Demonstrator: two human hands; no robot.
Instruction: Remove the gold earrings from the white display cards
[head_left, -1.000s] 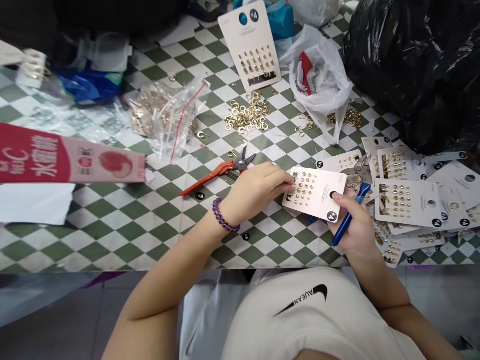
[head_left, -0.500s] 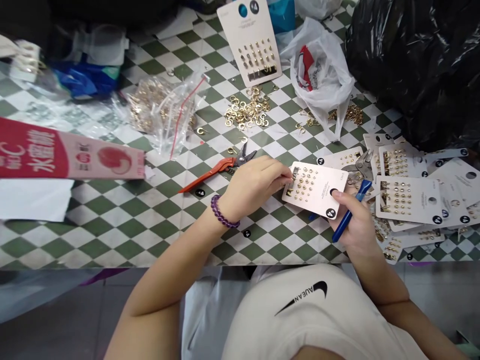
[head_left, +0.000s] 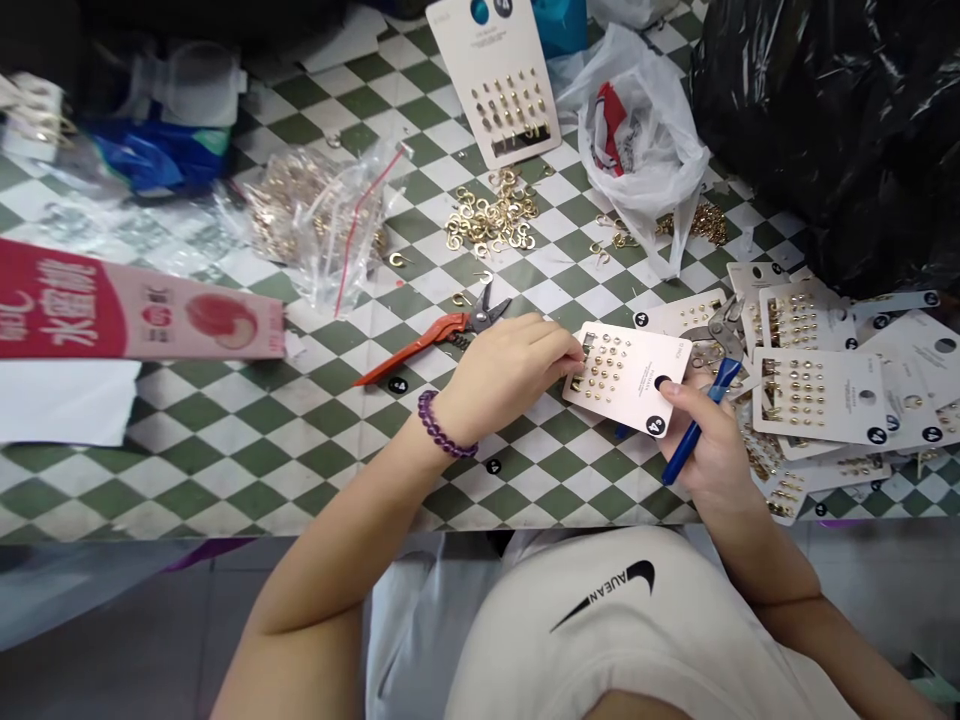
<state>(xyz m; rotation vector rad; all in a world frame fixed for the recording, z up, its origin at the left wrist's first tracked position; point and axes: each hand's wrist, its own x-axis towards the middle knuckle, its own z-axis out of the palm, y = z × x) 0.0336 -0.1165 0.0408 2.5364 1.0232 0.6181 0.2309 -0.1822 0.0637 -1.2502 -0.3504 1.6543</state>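
Left hand first, fingertips closed in a pinch on the left edge of the earring card, any small piece between them too hidden to tell; card held tilted above the desk near its front edge. Card looks light and thin, stiff enough to stay flat but likely to crease, its gold studs small and probably slick, so best held by the plain right half or the rims. Right hand does so, thumb clamped by the hole, blue-handled pliers also in its grip.
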